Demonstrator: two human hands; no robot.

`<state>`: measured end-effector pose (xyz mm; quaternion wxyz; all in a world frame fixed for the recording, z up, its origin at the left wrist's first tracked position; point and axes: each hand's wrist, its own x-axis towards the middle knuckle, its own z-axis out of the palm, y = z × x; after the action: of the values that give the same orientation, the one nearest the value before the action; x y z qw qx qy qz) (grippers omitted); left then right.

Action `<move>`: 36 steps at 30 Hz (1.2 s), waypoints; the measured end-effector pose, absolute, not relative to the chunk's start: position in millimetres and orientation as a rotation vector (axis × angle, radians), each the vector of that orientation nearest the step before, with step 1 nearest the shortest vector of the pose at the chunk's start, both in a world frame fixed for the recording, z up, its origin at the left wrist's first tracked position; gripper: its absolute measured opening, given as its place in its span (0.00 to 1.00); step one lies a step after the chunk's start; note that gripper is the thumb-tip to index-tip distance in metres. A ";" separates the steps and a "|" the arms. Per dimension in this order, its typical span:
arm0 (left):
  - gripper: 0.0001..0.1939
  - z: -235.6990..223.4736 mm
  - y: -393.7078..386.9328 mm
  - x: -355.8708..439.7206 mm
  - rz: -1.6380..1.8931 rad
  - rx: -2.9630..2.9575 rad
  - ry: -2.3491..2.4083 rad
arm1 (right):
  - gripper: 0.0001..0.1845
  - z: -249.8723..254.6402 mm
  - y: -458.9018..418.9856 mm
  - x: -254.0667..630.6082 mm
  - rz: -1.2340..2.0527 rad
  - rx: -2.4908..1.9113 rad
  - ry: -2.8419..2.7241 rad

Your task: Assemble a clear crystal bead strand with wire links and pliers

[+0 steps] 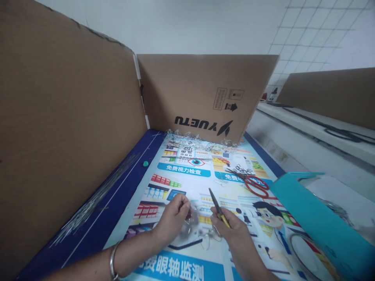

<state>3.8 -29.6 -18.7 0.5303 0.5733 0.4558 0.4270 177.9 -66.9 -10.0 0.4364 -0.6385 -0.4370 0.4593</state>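
Note:
My left hand [173, 216], a silver bangle on its wrist, is closed in a pinch on a small clear piece with thin wire [190, 222] just above the printed poster [187, 171]. My right hand [231, 230] is closed round yellow-handled pliers [218, 208], whose dark tip points up and to the left, close beside the clear piece. Thin wire loops [208, 238] lie on the poster between and below the two hands.
Cardboard walls stand at the left [64, 128] and back [202, 93]. Red-handled scissors [256, 185] and wire bits lie at mid-right. A teal bag [319, 218] stands at right. Thin metal wires [96, 199] lie along the blue table edge, with a green pin [145, 164] nearby.

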 end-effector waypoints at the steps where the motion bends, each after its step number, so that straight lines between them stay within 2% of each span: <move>1: 0.06 -18.6 -29.7 3.6 1.004 1.382 1.084 | 0.19 -10.7 -66.3 179.4 1.124 -1.599 -1.098; 4: 0.03 -17.9 -28.5 1.9 0.914 1.498 1.105 | 0.19 -11.6 -65.1 183.0 1.114 -1.627 -1.144; 10: 0.10 -21.6 -25.3 -6.0 0.791 1.996 1.129 | 0.15 -13.9 -62.1 189.0 1.128 -1.624 -1.216; 16: 0.11 -18.7 -25.8 -10.5 0.728 2.150 1.183 | 0.12 -10.8 -53.7 197.2 0.974 -1.674 -1.545; 24: 0.09 -17.5 -21.9 -13.5 0.682 2.158 1.211 | 0.13 -17.7 -40.3 223.4 0.120 -1.617 -2.210; 28: 0.09 -15.5 -22.9 -12.3 0.706 2.113 1.239 | 0.15 -18.8 -39.3 226.1 -0.121 -1.596 -2.298; 32: 0.09 -12.0 -23.8 -11.0 0.773 2.064 1.248 | 0.14 -18.9 -45.1 227.8 -0.075 -1.605 -2.172; 36: 0.08 -14.3 -22.9 -11.5 0.814 1.983 1.228 | 0.14 -24.2 -56.4 224.1 0.257 -1.772 -1.982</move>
<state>-11.5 -22.9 -14.3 0.3293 0.7578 0.4695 0.3112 224.1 -56.4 -24.2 0.2332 -0.6452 -0.7215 0.0936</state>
